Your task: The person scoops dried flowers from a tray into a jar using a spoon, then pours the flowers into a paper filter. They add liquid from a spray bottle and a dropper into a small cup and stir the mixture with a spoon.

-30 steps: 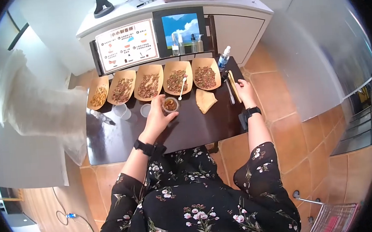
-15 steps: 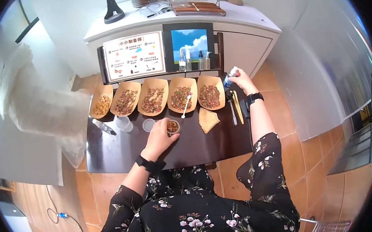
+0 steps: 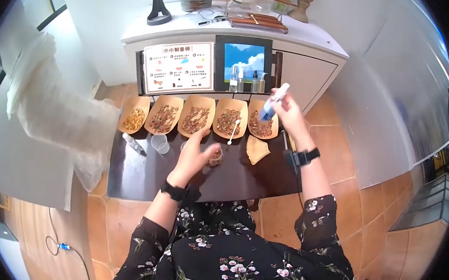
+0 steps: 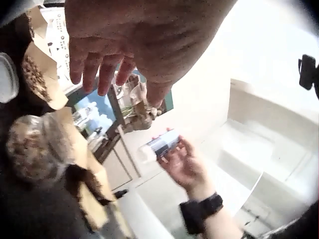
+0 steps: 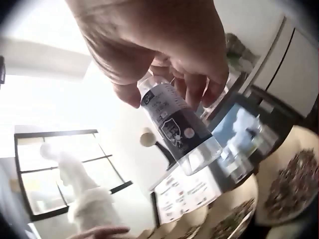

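In the head view my right hand (image 3: 292, 118) holds a clear bottle (image 3: 267, 111) with a white top, tilted, over the rightmost paper tray (image 3: 273, 131). The right wrist view shows fingers and thumb gripping the bottle (image 5: 177, 127) near its top; its label is dark and pale, with clear liquid at the base. My left hand (image 3: 190, 158) hovers over the table, fingers extended and thumb spread. Beside the thumb stands a small clear cup (image 3: 216, 158) of brown dried pieces. The left wrist view has this cup (image 4: 32, 149) apart from the left hand (image 4: 134, 45).
Paper trays of dried bits line the table's back edge, a white spoon (image 3: 233, 132) lying across one. A folded tan cloth (image 3: 257, 149), an empty plastic cup (image 3: 159, 143) and a small bottle (image 3: 133, 144) lie in front. Behind stand a printed sign (image 3: 179, 67) and several small bottles.
My right hand went from the tongs to the spray bottle at the table's back right, then lifted it leftward. My left hand has let go of the small cup.
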### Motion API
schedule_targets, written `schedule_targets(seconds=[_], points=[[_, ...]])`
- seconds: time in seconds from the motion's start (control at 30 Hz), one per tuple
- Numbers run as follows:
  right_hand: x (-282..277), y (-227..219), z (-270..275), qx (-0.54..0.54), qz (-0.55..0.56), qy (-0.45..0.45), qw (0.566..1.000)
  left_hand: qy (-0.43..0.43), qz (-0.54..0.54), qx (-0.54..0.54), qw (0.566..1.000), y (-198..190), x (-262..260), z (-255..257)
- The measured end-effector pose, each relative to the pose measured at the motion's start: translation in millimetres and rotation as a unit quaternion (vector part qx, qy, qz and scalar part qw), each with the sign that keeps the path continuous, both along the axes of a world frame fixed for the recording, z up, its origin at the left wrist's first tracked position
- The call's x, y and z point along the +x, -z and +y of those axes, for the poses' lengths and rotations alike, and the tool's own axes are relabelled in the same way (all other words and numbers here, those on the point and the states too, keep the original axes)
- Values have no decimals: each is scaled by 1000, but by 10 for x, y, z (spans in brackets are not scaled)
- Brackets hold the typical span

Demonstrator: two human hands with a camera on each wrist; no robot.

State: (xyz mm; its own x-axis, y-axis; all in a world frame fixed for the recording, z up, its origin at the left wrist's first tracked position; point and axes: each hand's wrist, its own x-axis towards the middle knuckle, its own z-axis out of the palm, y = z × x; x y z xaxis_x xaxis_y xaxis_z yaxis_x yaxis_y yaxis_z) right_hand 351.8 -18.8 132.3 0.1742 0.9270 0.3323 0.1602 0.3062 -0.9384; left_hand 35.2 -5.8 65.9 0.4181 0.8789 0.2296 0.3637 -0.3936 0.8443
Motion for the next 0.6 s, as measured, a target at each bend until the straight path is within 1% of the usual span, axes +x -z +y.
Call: schedule_targets(seconds=[0.03, 0.07, 0.1, 0.13, 0.2, 0.23, 0.27, 0.33, 0.4, 0.47, 0.5, 0.53, 0.57, 0.6], points=[[-220, 26, -108, -27, -2, -26, 999, 27, -90, -66, 993, -88, 37, 15], [-439, 48, -207, -53, -5, -53, 997, 51, -180, -129, 974, -224, 88, 8], [-697, 13, -334, -60, 18, -87, 994, 106, -228, -136, 958, -453, 111, -56], [-909, -13, -437, -67, 39, -123, 989, 97, -232, -133, 959, -511, 153, -71], [-1106, 261, -428, -53, 23, -183, 981, 196, -286, -146, 926, -597, 214, -91], [-1234, 253, -461, -34, 9, -180, 983, 211, -271, -147, 927, -595, 233, -90], [-1289, 256, -498, -34, 8, -186, 982, 213, -290, -151, 921, -504, 253, -75], [-1386, 258, -543, -70, 97, -184, 976, 194, -292, -201, 915, -569, 195, -124], [-1459, 274, -532, -63, 118, -178, 975, 191, -302, -209, 911, -543, 191, -117], [-1478, 394, -497, -13, 74, -126, 989, 188, -313, -222, 904, -472, 230, -118], [-1490, 411, -485, -4, 21, -92, 996, 152, -311, -213, 914, -493, 256, -134], [-1498, 439, -483, -8, 21, -94, 995, 116, -308, -206, 922, -505, 283, -157], [-1505, 461, -485, 2, 11, -71, 997, 81, -317, -208, 922, -518, 305, -189], [-1509, 458, -491, 14, 0, -48, 999, 80, -318, -212, 921, -521, 298, -208]])
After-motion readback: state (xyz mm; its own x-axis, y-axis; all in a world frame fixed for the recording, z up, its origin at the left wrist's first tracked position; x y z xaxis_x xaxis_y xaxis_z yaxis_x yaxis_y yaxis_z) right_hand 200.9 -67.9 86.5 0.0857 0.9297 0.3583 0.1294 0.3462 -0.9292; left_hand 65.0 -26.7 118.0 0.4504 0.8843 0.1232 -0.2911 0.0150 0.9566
